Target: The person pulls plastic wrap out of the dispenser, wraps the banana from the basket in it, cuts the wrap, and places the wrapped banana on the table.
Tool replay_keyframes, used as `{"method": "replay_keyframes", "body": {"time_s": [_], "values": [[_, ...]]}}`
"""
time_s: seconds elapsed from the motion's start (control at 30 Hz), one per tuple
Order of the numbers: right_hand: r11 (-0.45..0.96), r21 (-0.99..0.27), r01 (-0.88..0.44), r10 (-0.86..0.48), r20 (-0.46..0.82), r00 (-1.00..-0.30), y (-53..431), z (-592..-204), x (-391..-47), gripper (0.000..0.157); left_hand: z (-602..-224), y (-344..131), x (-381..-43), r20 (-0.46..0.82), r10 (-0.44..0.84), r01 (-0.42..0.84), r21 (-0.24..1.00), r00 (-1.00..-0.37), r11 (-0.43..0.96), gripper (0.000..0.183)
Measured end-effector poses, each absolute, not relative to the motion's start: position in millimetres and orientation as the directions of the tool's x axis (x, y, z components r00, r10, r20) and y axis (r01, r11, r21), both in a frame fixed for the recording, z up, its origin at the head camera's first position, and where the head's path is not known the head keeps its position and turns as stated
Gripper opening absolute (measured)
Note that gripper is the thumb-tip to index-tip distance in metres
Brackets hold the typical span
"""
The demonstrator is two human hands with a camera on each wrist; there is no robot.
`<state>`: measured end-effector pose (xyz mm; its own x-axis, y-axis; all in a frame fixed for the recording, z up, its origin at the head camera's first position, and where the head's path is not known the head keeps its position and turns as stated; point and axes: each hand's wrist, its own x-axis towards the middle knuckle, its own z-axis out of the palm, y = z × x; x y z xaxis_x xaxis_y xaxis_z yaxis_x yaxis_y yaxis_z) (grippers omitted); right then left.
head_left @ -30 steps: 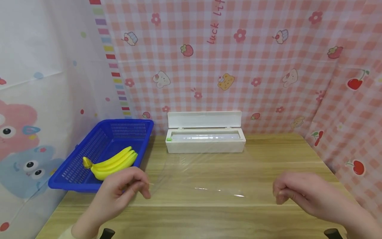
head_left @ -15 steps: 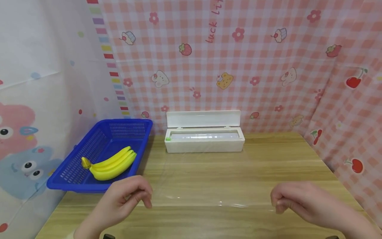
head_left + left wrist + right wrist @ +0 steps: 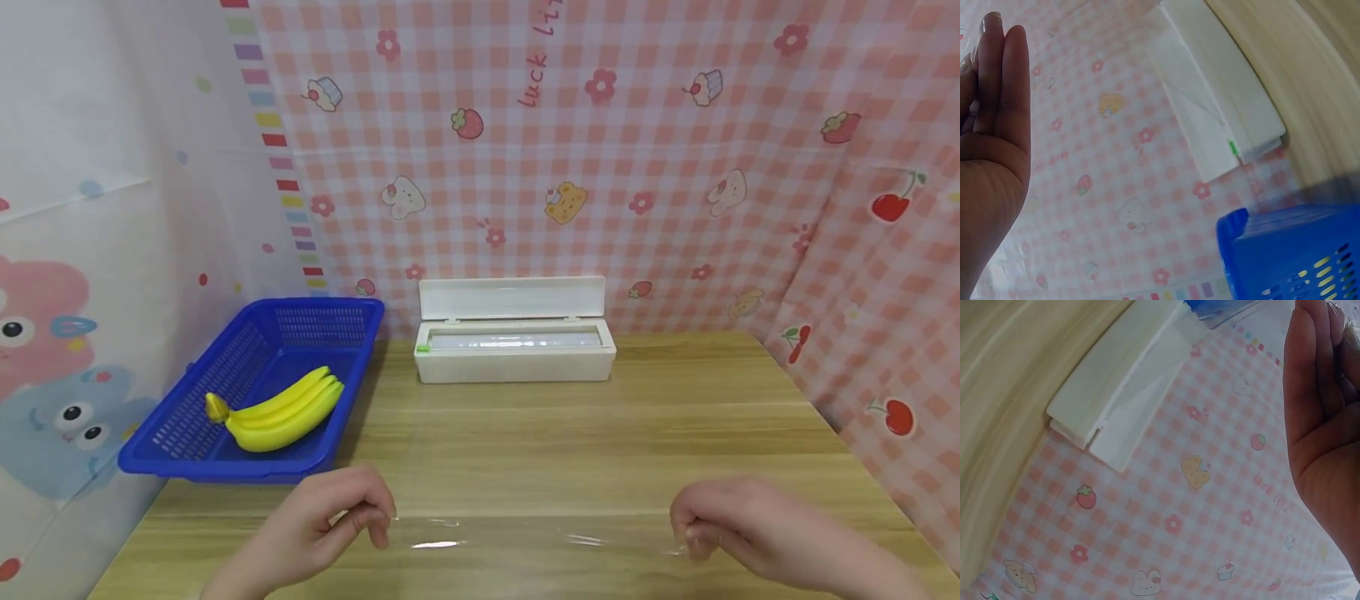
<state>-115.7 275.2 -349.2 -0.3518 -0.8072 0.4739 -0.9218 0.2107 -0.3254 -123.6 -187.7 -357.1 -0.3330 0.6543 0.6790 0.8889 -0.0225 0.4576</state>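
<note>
A sheet of clear plastic wrap [image 3: 438, 544] stretches between my two hands near the front of the table. It shows mostly as bright glints, and faint traces of it run back toward the white wrap dispenser [image 3: 513, 367]. My left hand [image 3: 330, 525] pinches the film's left corner between thumb and fingers, just in front of the blue basket. On the other side, my right hand [image 3: 757, 533] pinches the right corner. The dispenser's lid [image 3: 512, 299] stands raised, with the roll visible inside and a small green slider [image 3: 423, 348] at its left end.
At the left stands a blue plastic basket [image 3: 360, 358] with a bunch of yellow bananas [image 3: 288, 421] in it. Behind the wood-grain table [image 3: 517, 450] hangs a pink checked cloth [image 3: 480, 167]. A white printed cloth [image 3: 67, 217] hangs at the left.
Both hands have moved down toward the table's front edge and slightly inward, drawing the front edge of the plastic wrap with them. The dispenser, basket and bananas have stayed put.
</note>
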Motion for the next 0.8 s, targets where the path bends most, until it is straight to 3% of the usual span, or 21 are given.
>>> {"method": "replay_keyframes", "body": {"time_s": [0.07,0.23,0.47,0.8], "values": [[0.222,-0.339,-0.914,-0.812,0.456,-0.366,275.1,-353.8,-115.3,0.019,-361.8,-187.5,-123.8,0.672,0.661,0.882,0.470,-0.335,-0.031,0.011],[0.244,-0.421,-0.874,-0.824,0.385,-0.416,273.9,-365.1,-112.6,0.047,-374.4,-186.9,-124.5,0.665,0.665,0.879,0.476,-0.340,-0.026,0.012],[0.291,-0.606,-0.740,-0.814,0.250,-0.524,273.2,-377.1,-107.2,0.039,-395.8,-191.1,-123.6,0.607,0.688,0.813,0.580,-0.398,-0.042,0.023],[0.271,-0.600,-0.753,-0.831,0.248,-0.497,271.0,-397.6,-110.3,0.028,-421.6,-192.8,-125.6,0.551,0.702,0.742,0.668,-0.451,-0.047,0.036]]}}
